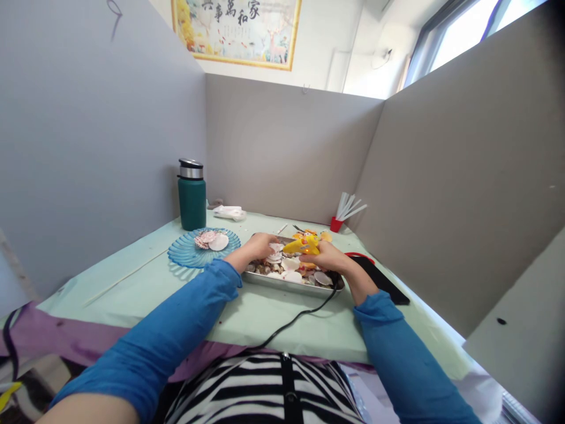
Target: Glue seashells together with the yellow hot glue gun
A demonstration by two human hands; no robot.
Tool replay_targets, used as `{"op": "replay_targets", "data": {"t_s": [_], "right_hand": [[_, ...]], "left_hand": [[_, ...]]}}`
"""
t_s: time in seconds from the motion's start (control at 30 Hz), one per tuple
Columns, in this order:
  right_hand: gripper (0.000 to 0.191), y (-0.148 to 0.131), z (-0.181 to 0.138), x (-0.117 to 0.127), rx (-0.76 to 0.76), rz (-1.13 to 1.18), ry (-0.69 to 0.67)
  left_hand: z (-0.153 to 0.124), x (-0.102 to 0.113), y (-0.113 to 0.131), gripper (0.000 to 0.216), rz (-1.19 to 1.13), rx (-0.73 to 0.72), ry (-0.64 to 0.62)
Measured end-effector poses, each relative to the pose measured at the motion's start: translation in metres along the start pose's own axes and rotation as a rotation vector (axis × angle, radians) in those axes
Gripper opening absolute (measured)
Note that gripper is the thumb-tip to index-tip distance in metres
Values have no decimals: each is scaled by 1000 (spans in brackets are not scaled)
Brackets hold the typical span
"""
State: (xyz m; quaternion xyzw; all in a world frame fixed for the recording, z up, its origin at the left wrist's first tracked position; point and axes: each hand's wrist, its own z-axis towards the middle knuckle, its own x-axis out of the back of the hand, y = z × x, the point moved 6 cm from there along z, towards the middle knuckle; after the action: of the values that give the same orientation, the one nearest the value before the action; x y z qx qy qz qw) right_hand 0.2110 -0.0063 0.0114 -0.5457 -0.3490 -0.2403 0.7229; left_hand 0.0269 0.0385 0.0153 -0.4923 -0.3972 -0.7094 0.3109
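Note:
My right hand [329, 257] is wrapped round a yellow glue gun [304, 245], its nozzle pointing left over a metal tray [291, 287]. From the gun a black cord runs down across the table toward my body. At the tray's left side, my left hand [260, 247] has its fingers curled in on a white seashell [276, 252], close to the nozzle; the fingertips are partly hidden. Several loose shells [291, 275], white, orange and brown, fill the tray. To the left, a blue glass plate [180, 249] carries pink and white shells [212, 240].
A green bottle [192, 203] stands behind the plate, near a white packet [229, 212]. At the back right, a red cup [336, 224] holds white glue sticks [346, 206]. A black flat object [384, 281] lies right of the tray. Grey partitions [286, 147] enclose the table.

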Motion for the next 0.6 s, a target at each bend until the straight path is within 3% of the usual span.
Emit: {"op": "replay_targets", "data": {"t_s": [0.6], "right_hand": [[28, 4, 2, -3, -2, 5, -21]], "left_hand": [[0, 0, 0, 44, 11, -1, -5]]}}
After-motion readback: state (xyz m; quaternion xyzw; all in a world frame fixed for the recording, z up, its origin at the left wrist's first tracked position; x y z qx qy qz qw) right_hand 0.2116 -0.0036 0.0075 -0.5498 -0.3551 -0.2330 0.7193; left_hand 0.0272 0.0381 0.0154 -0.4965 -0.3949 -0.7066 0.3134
